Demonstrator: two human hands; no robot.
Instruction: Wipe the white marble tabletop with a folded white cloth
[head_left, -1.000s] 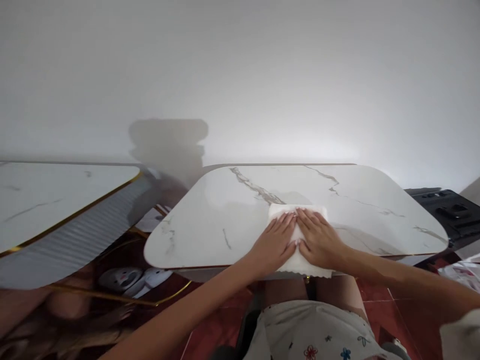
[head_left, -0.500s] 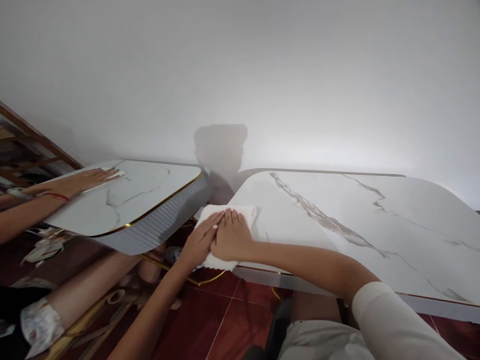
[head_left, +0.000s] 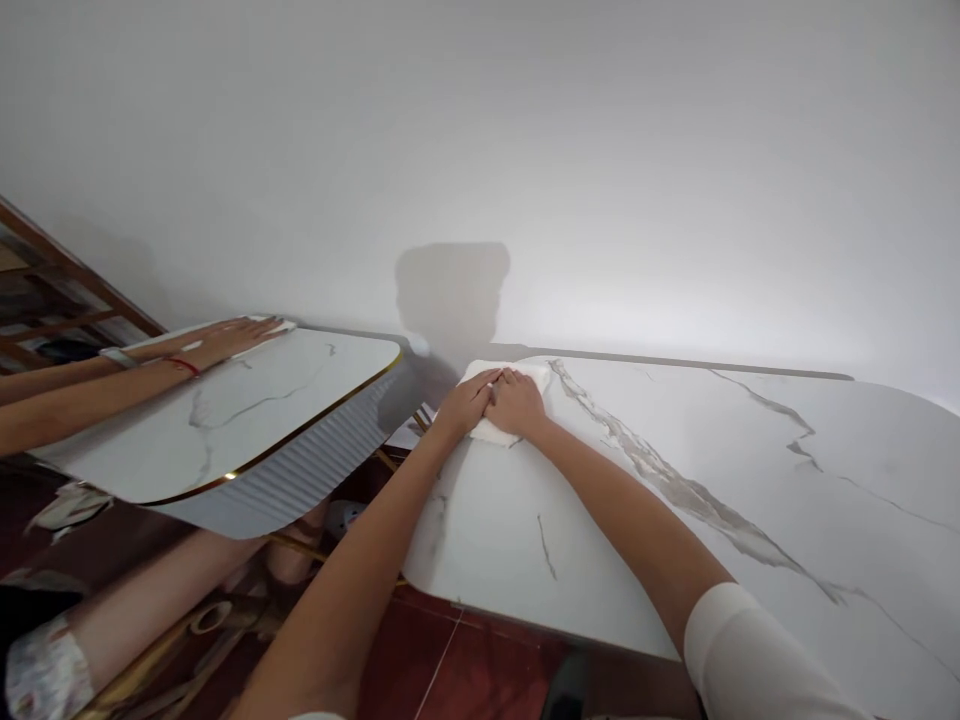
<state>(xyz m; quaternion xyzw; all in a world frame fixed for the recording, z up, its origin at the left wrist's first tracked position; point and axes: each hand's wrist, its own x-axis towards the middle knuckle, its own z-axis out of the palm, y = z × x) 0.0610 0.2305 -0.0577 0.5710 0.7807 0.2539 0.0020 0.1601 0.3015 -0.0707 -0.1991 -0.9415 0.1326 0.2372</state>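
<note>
A folded white cloth [head_left: 495, 432] lies on the left end of a white, marble-patterned tabletop [head_left: 495, 520], near its far edge by the wall. On top of the cloth rests my left hand [head_left: 466, 402], its fingers laid flat and angled toward the other hand. My right hand [head_left: 517, 402] presses on the cloth beside it, fingers flat and touching the left fingertips. Both arms reach forward over the tabletop. The cloth's underside is hidden.
To the left stands a second marble-patterned table [head_left: 300, 400] with a gold trim and ribbed side. Another person's hands [head_left: 232, 335] lie on a white cloth there. A wooden rack [head_left: 67, 280] leans at far left. Red tiles [head_left: 450, 650] cover the floor; a wall rises behind.
Both hands have slid the cloth forward, from the near left edge of the tabletop to its far side. The other person's hands have moved farther away and to the right on their table.
</note>
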